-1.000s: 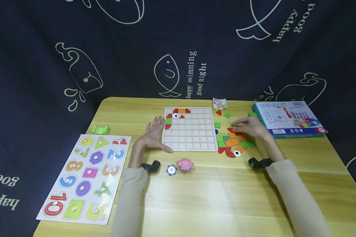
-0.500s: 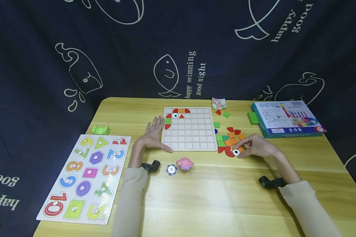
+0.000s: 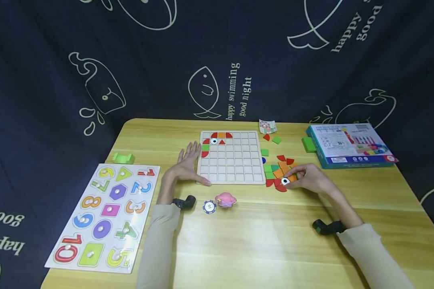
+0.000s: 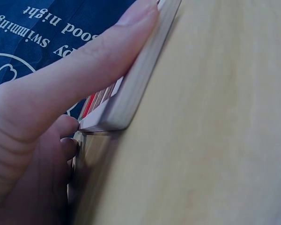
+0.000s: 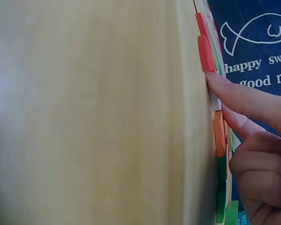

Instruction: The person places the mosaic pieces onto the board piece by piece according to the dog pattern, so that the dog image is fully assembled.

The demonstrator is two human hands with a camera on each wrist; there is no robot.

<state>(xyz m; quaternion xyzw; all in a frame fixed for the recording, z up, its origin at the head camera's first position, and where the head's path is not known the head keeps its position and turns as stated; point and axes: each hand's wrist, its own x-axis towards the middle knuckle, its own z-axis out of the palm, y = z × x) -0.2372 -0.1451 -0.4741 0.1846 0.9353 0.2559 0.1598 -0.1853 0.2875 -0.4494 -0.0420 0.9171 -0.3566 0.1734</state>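
Observation:
My left hand [image 3: 182,168] is spread along the near left corner of a pale wooden grid board [image 3: 235,164]. In the left wrist view its straight thumb lies across the edge of the board [image 4: 138,91]. Red, green and orange tiles and one eye tile [image 3: 213,141] sit in the board's upper left squares. To the right, thumb and index finger of my right hand [image 3: 311,178] pinch another white eye tile [image 3: 285,181] at the near side of a loose tile pile. A red tile [image 5: 206,54] is right by the thumb tip in the right wrist view.
A number puzzle board [image 3: 109,210] lies at left, a green block [image 3: 123,158] behind it. Near the front are a poker chip [image 3: 209,207] and a pink toy [image 3: 226,200]. A boxed toy set [image 3: 351,144] and green block [image 3: 309,145] stand back right.
My right hand has come nearer from the back of the tile pile to the eye tile, which has since shifted slightly left and away from me. The left hand stays put.

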